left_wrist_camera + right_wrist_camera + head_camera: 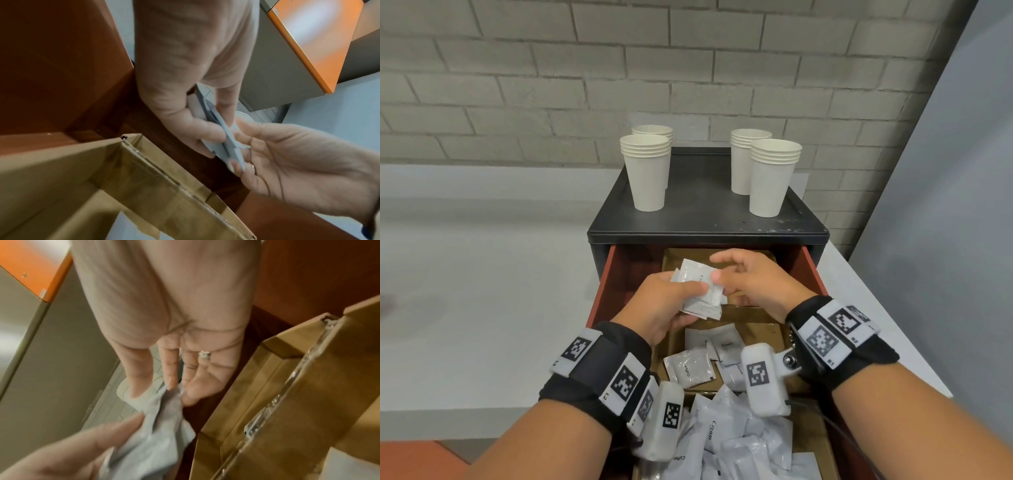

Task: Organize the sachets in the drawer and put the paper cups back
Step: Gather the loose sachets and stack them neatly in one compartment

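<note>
A pale grey bench (482, 274) meets a whitewashed brick wall (517, 85) at the far side. Over the open red-brown drawer (606, 284), the left hand (657, 301) grips a bunch of white sachets (698, 291), and the right hand (753, 281) fingers (170, 369) pinch its edge.

Even, soft indoor light in the head view, edges bowed; both wrist views dimmer, warm-tinted, motion-blurred.

Support surface: white countertop (482, 274), set against grey brick wall (517, 85).
Directly on countertop: black drawer cabinet (709, 219), drawer pulled open.
On cabinet top: four stacks of paper cups (649, 171), two left, two right, all upright.
</note>
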The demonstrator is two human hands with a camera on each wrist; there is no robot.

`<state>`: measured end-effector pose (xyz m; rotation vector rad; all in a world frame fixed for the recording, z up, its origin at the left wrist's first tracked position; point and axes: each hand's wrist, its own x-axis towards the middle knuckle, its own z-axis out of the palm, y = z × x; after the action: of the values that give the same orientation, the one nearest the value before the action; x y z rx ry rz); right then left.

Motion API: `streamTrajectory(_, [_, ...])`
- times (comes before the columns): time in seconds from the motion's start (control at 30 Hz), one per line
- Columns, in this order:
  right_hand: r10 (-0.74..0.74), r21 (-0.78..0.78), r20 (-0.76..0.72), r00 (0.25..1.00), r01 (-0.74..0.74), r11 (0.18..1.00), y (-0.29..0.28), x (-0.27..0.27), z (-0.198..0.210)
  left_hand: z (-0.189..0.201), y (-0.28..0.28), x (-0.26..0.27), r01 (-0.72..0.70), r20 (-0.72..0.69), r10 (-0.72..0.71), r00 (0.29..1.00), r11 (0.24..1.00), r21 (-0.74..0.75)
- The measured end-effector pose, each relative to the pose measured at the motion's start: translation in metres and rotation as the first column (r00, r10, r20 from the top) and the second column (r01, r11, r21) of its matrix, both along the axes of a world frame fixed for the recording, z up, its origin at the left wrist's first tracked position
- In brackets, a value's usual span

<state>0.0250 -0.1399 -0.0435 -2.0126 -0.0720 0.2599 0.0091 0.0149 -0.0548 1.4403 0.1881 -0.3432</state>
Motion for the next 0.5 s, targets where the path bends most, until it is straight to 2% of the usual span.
streamTrajectory(0.13, [-0.056,-0.020,0.111,0.992,0.058,0.998,0.004,-0.001,-0.002,0.002,0.001,-0.001,0.104,0.011,-0.104,0.995,0.994,-0.015])
streamTrajectory(0.27, [-0.122,0.010,0.089,0.989,0.121,0.993,-0.001,0.000,0.000,0.002,0.001,-0.002,0.180,0.014,-0.180,0.984,0.984,-0.018])
streamTrajectory(0.4, [-0.191,0.050,0.085,0.978,0.187,0.981,-0.004,0.002,0.000,0.001,0.001,-0.001,0.138,0.010,-0.138,0.990,0.990,0.022])
streamTrajectory(0.5, [-0.302,0.097,0.116,0.946,0.292,0.951,-0.010,0.005,0.003,0.000,0.002,0.002,0.043,0.015,-0.043,0.999,0.999,0.029])
